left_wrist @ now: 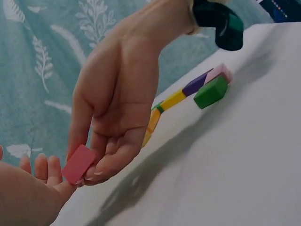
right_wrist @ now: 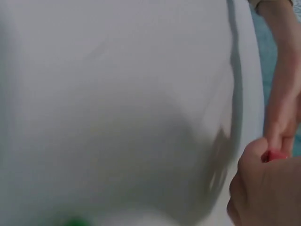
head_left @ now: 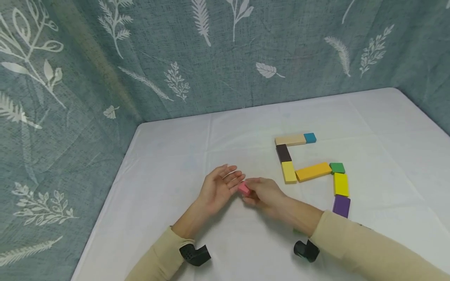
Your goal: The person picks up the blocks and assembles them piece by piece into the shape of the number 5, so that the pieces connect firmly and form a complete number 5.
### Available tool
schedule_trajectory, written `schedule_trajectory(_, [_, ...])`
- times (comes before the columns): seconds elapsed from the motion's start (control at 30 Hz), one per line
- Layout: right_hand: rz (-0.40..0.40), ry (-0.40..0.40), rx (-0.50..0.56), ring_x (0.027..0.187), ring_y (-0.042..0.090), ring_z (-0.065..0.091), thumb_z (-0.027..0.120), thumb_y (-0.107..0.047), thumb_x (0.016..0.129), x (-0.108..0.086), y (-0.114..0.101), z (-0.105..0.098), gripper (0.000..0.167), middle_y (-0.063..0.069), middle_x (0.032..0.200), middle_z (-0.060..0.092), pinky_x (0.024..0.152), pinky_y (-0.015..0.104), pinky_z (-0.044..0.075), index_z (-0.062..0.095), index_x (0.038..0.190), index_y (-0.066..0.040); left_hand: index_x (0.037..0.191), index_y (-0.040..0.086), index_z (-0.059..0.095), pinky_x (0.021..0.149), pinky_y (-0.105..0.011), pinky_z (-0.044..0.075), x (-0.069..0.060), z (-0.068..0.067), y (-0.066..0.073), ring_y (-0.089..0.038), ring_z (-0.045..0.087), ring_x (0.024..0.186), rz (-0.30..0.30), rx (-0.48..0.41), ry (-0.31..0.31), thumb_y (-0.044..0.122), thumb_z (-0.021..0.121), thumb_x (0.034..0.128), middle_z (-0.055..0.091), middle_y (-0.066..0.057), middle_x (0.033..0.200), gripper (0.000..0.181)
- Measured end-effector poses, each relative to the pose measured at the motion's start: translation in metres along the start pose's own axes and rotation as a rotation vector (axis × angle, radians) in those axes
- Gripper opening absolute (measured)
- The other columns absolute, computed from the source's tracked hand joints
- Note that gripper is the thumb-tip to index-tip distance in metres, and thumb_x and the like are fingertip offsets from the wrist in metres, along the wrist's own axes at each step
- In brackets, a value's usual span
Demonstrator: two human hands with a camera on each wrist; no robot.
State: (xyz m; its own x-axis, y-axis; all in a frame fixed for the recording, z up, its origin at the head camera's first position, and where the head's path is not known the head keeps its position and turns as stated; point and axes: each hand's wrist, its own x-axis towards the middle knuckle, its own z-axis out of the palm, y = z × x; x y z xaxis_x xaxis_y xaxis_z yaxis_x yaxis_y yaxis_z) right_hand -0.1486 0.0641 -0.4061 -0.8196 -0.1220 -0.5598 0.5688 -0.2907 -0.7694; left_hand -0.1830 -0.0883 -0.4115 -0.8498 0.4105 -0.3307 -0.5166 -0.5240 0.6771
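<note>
My right hand (head_left: 265, 195) pinches a small pinkish-red block (head_left: 244, 189) between thumb and fingers. Palm up beside it, my left hand (head_left: 217, 189) has relaxed fingers, the tips close to the block. In the left wrist view the block (left_wrist: 79, 164) shows a flat rectangular face, right at the left hand's edge; whether they touch, I cannot tell. Only a bit of the red block (right_wrist: 276, 155) shows past the right hand (right_wrist: 265, 186) in the right wrist view. Both hands are above the white table (head_left: 168, 164).
Right of the hands, a bent row of blocks lies on the table: blue (head_left: 310, 137), beige (head_left: 290, 140), dark brown (head_left: 283, 153), yellow, orange (head_left: 313, 171), green (head_left: 337, 168), yellow and purple (head_left: 341, 205). Pink (left_wrist: 221, 74) and green blocks (left_wrist: 211, 92) lie at its near end.
</note>
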Motion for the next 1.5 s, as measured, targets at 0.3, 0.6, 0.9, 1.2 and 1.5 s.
schedule_trajectory(0.3, [0.083, -0.130, -0.199, 0.087, 0.019, 0.059, 0.055, -0.006, 0.097, 0.006, -0.024, -0.050, 0.038, 0.016, 0.110, 0.057, 0.080, 0.028, 0.054, 0.048, 0.132, 0.006, 0.099, 0.008, 0.058, 0.100, -0.043, 0.040, 0.005, 0.003, -0.002, -0.023, 0.055, 0.098, 0.029, 0.018, 0.001, 0.026, 0.039, 0.1001, 0.057, -0.007, 0.097, 0.026])
schedule_trajectory(0.6, [-0.035, -0.364, -0.556, 0.076, 0.016, 0.057, 0.058, -0.008, 0.095, 0.011, -0.039, -0.082, 0.035, 0.010, 0.099, 0.059, 0.072, 0.025, 0.053, 0.054, 0.127, 0.006, 0.097, 0.009, 0.060, 0.094, -0.039, 0.043, 0.007, -0.008, -0.005, -0.020, 0.056, 0.089, 0.009, 0.043, -0.002, 0.026, 0.038, 0.1011, 0.058, -0.005, 0.091, 0.028])
schedule_trajectory(0.9, [-0.090, -0.492, -0.743, 0.081, 0.020, 0.060, 0.064, -0.011, 0.092, 0.013, -0.037, -0.089, 0.024, 0.011, 0.093, 0.061, 0.076, 0.030, 0.054, 0.061, 0.112, 0.001, 0.097, 0.009, 0.058, 0.088, -0.034, 0.046, 0.004, -0.011, -0.010, -0.018, 0.056, 0.085, -0.018, 0.044, -0.001, 0.025, 0.036, 0.1018, 0.058, -0.004, 0.088, 0.028])
schedule_trajectory(1.2, [-0.070, -0.537, -0.859, 0.079, 0.019, 0.057, 0.068, -0.013, 0.089, 0.010, -0.037, -0.091, 0.015, 0.008, 0.083, 0.061, 0.074, 0.029, 0.053, 0.064, 0.101, -0.005, 0.097, 0.008, 0.058, 0.086, -0.031, 0.046, 0.001, -0.013, -0.013, -0.018, 0.055, 0.084, -0.016, 0.025, 0.003, 0.024, 0.036, 0.1016, 0.057, -0.004, 0.087, 0.027])
schedule_trajectory(1.5, [-0.113, -0.602, -0.916, 0.075, 0.017, 0.056, 0.068, -0.009, 0.088, 0.008, -0.036, -0.094, 0.009, 0.006, 0.083, 0.062, 0.072, 0.027, 0.051, 0.067, 0.097, -0.007, 0.096, 0.008, 0.058, 0.082, -0.030, 0.047, 0.003, -0.013, -0.017, -0.019, 0.054, 0.082, -0.005, 0.027, 0.022, 0.022, 0.037, 0.1012, 0.057, -0.005, 0.087, 0.026])
